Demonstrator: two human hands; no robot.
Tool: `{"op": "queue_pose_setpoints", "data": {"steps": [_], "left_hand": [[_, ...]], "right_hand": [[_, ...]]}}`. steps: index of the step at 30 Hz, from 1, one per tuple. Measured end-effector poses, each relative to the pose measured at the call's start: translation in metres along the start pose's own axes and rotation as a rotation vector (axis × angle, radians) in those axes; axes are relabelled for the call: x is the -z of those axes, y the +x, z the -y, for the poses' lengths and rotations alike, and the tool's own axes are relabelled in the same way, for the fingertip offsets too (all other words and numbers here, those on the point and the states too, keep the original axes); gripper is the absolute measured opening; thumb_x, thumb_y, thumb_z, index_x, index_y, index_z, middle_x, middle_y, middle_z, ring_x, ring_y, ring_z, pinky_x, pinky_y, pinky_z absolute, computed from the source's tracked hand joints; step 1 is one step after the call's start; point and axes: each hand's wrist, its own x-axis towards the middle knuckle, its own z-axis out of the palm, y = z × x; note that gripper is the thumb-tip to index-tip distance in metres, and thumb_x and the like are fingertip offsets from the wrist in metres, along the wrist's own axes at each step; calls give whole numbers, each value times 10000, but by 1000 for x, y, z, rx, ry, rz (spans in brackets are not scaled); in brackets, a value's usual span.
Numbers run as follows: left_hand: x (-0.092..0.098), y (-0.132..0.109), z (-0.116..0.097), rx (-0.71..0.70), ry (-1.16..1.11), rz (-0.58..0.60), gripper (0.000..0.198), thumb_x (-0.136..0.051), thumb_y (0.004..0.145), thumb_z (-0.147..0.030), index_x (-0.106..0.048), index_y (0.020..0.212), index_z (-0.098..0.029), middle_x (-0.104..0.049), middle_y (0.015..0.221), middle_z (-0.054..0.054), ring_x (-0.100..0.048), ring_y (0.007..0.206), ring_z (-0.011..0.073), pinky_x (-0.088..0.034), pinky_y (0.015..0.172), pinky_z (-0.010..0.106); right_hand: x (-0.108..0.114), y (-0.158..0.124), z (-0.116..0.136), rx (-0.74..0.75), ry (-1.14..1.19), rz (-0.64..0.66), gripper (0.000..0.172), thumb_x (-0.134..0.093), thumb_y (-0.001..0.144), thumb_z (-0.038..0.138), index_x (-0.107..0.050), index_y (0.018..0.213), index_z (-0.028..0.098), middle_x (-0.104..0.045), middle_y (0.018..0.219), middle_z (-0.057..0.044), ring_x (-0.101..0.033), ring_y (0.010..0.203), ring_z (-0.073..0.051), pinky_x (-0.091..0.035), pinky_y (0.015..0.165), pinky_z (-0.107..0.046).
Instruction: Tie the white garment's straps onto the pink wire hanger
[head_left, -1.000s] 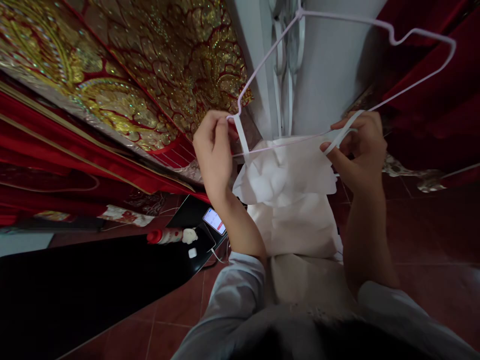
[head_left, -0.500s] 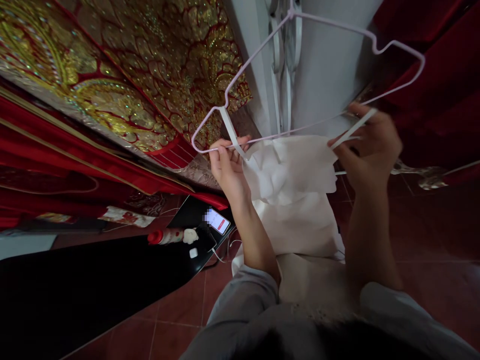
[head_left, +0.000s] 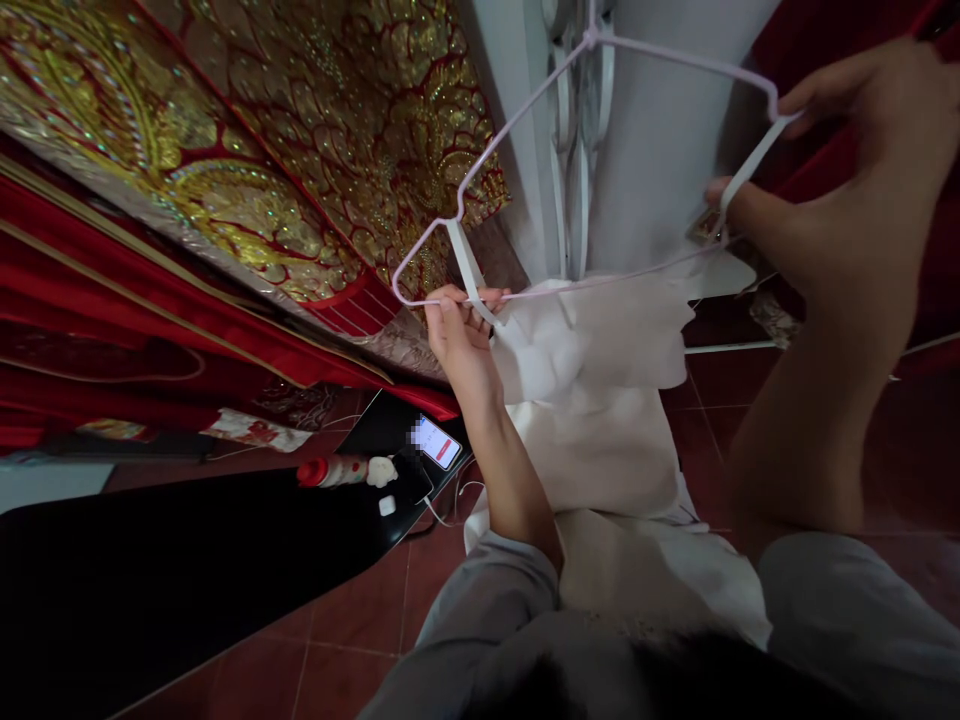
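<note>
A pale wire hanger (head_left: 525,110) hangs in front of a white pillar. A white ruffled dress (head_left: 600,400) dangles from it by thin white straps. My left hand (head_left: 459,330) is closed around the hanger's lower bar at its left end, beside the left strap (head_left: 466,268), which sits in the hanger's left notch. My right hand (head_left: 847,190) is raised at the hanger's right shoulder and pinches the right strap (head_left: 750,165), stretched taut up to the notch.
Red and gold embroidered garments (head_left: 262,160) hang at the left, dark red velvet (head_left: 937,270) at the right. Below left, a black table (head_left: 187,570) holds a lit phone (head_left: 439,443), a red-capped bottle (head_left: 337,470) and a cable. The floor is red tile (head_left: 360,640).
My right hand has lifted the right strap up to the hanger's right shoulder. My left hand dropped from the left notch to the lower bar, leaving the left strap hooked.
</note>
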Motion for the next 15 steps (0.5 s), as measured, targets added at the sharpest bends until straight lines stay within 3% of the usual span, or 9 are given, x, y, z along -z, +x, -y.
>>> {"op": "queue_pose_setpoints", "data": {"steps": [2,4,6,8,12,15], "left_hand": [[0,0,1,14,-5,6,347,-603,998,-559,-475,919,-247,-747,816,15,-774,846,179,-576,848,301],[0,-1,3,13,-8,13,374,-630,971,-583,-474,921,-247,-751,826,20,-771,847,184,-573,851,306],[-1,-3,4,4,3,11,387,-635,959,-595,-471,921,-246,-758,838,25,-769,840,185,-571,846,308],[-3,-5,6,-9,8,9,385,-630,959,-592,-469,920,-245,-766,845,29,-767,832,182,-570,841,309],[-4,-7,9,-50,-3,5,328,-617,987,-542,-503,931,-240,-781,850,26,-766,841,176,-567,859,311],[1,-11,6,-91,79,-27,290,-612,1007,-498,-611,944,-214,-795,875,40,-755,866,172,-556,868,309]], "right_hand": [[1,0,9,-55,-63,20,520,-832,822,270,-657,1263,484,-672,1229,0,-576,1318,-396,-361,1251,-715],[-4,-9,13,-19,-30,-36,590,-769,844,188,-625,1331,489,-639,1334,14,-544,1382,-384,-354,1268,-689],[-16,-26,17,71,111,-127,649,-711,834,111,-620,1385,441,-614,1434,19,-525,1429,-342,-377,1277,-616],[-34,-47,23,127,245,-166,598,-668,822,97,-661,1359,359,-639,1444,-7,-544,1426,-322,-368,1279,-606],[-73,-84,36,110,262,42,396,-674,872,277,-664,1268,297,-713,1267,-50,-556,1405,-351,-294,1272,-710],[-88,-96,38,86,278,56,393,-665,901,356,-624,1288,301,-672,1251,-68,-504,1431,-344,-332,1260,-680]]}}
